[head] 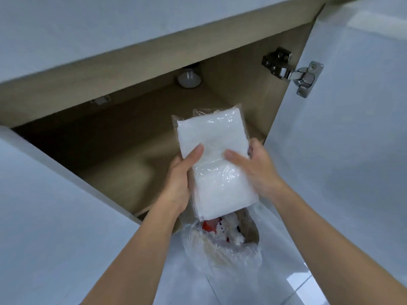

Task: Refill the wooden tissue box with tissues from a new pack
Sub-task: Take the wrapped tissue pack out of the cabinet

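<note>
Open wood-lined cabinet, white door swung right on metal hinge. Clear-wrapped tissue pack held before the opening, above crinkled plastic bag. Left hand grip curled round pack's left edge, thumb on top; right hand likewise on right edge.

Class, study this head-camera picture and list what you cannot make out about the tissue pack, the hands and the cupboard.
1. The wooden tissue box: nowhere in the head view.
2. Fingers of the left hand and right hand: hidden behind the tissue pack; only thumbs show.
3. The red item in the plastic bag: part-covered by the pack, blurred by crumpled film.
4. Back left of the cupboard: too dark, cut off by the door.
</note>
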{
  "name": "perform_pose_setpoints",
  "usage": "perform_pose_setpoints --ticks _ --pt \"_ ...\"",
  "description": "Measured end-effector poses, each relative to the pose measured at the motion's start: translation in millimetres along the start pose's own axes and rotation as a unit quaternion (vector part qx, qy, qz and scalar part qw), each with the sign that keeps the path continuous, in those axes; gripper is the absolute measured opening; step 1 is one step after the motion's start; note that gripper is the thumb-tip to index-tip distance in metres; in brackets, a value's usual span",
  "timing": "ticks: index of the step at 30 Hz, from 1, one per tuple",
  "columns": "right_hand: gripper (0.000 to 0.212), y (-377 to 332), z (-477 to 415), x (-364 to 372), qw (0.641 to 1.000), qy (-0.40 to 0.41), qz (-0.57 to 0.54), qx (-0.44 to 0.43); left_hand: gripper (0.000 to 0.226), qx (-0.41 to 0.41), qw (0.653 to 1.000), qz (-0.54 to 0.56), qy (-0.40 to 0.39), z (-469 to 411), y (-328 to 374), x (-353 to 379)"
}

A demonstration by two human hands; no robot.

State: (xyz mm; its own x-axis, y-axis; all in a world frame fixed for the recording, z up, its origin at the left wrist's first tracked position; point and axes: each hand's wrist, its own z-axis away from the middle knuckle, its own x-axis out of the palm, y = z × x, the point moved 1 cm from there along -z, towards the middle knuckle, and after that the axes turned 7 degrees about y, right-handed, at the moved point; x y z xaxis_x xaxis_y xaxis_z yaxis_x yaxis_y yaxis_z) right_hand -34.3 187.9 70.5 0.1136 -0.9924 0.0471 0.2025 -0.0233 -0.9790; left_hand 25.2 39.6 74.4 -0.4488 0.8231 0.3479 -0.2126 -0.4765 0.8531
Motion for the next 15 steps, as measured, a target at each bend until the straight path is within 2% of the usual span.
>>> perform_pose_setpoints --ticks 6,10,15 --pt "0.030 -42.4 50.8 -9.1 0.999 0.017 -0.004 0.033 0.015 0.069 0.990 -0.073 0.099 61.2 20.5 28.6" --pt "0.036 -75.4 88.9 -23.8 0.997 0.031 0.021 0.061 0.015 0.085 0.986 -0.083 0.114 109.3 37.9 49.8" --pt "0.034 -130.3 131.3 -42.7 0.996 0.050 0.038 0.060 0.018 0.086 0.989 -0.090 0.080 161.2 76.5 78.2"
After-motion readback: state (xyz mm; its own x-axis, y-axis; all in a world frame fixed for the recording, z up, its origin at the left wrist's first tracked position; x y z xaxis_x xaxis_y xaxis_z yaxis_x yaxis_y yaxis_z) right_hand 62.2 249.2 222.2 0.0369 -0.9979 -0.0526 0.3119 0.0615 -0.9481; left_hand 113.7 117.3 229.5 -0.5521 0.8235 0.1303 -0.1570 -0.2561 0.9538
